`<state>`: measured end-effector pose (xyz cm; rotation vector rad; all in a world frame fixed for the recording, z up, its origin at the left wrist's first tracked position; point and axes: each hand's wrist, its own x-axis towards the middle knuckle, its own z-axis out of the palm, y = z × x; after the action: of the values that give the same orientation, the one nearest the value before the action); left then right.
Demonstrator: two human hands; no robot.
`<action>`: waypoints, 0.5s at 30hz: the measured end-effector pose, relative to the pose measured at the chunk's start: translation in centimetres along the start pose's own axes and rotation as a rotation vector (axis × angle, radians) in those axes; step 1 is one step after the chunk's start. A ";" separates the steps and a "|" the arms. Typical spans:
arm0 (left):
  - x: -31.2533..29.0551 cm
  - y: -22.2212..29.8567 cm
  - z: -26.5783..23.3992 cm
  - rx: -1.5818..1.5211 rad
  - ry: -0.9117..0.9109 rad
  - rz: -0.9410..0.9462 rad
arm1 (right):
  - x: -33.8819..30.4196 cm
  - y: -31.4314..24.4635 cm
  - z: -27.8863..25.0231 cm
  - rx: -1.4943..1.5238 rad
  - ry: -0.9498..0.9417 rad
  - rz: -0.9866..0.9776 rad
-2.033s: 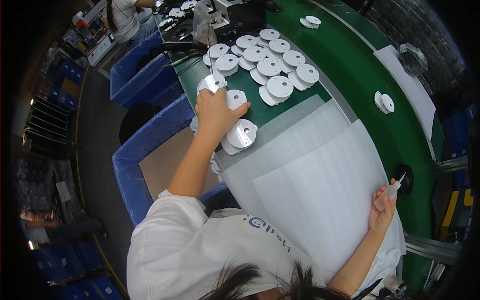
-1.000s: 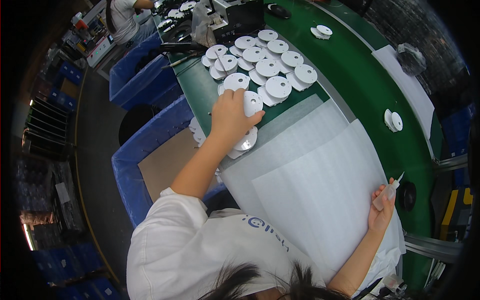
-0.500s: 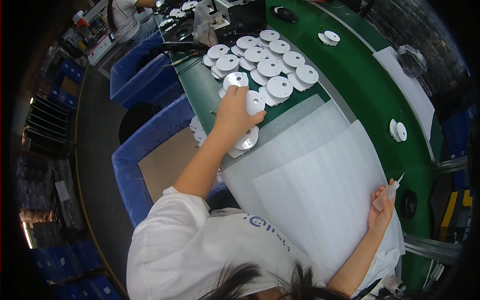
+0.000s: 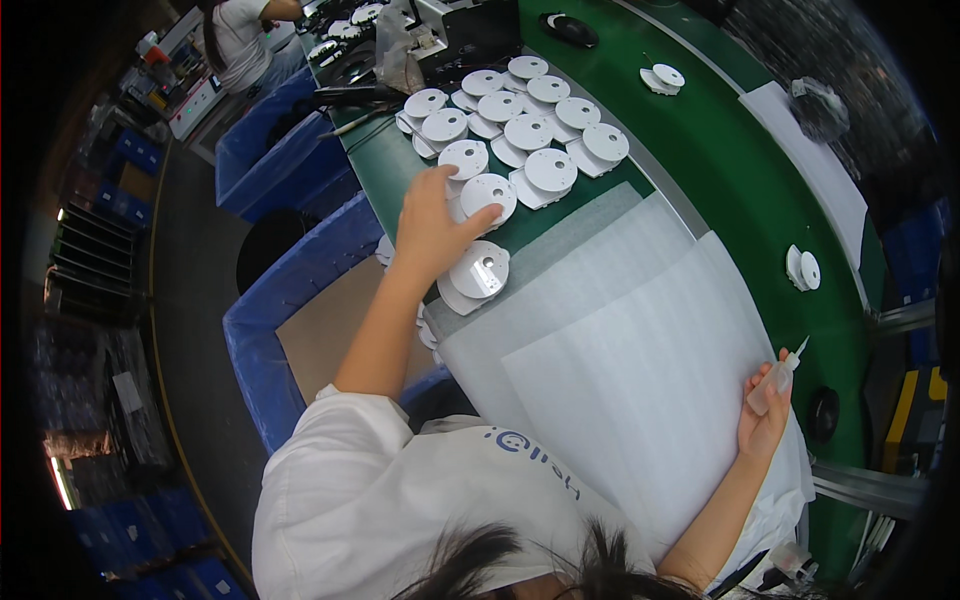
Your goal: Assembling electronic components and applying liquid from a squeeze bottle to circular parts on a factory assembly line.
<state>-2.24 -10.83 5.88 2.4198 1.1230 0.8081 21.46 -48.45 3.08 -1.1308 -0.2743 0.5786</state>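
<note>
At the near edge of a group of white round parts, my left hand point(image 4: 430, 225) is over one white disc-topped part point(image 4: 489, 198). Its fingers are spread apart, with the thumb across the disc's edge and the fingertips beside its far left side. Another white part point(image 4: 478, 271) lies just nearer to me, partly on the sheet. My right hand point(image 4: 764, 415) is closed around a small translucent bottle point(image 4: 770, 388) with a thin needle-like tip pointing up and away. That hand is above the right edge of the white sheets point(image 4: 630, 350).
Several more white parts point(image 4: 550, 170) stand in rows on the green table. Two single ones, a far white part point(image 4: 662, 78) and a nearer white part point(image 4: 804, 268), sit on the green strip at right. A blue bin point(image 4: 250, 320) stands at left. A person point(image 4: 240, 45) sits far left.
My left hand has shifted left and its fingers have spread from around the disc. The disc part under it sits slightly further left. My right hand keeps the bottle almost still.
</note>
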 end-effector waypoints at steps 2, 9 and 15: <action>-0.1 -1.1 -0.6 -0.009 -0.007 -0.009 | 0.0 0.0 0.0 0.006 -0.004 -0.001; 0.3 -2.7 -1.0 -0.029 -0.171 -0.004 | 0.0 0.0 0.1 0.008 0.012 -0.004; 0.3 -3.6 -0.7 0.095 -0.122 0.057 | 0.1 0.0 0.2 0.014 0.018 -0.003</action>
<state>-4.55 -8.28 4.63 2.5520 1.0728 0.6281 21.45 -48.28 3.13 -1.1216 -0.2557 0.5664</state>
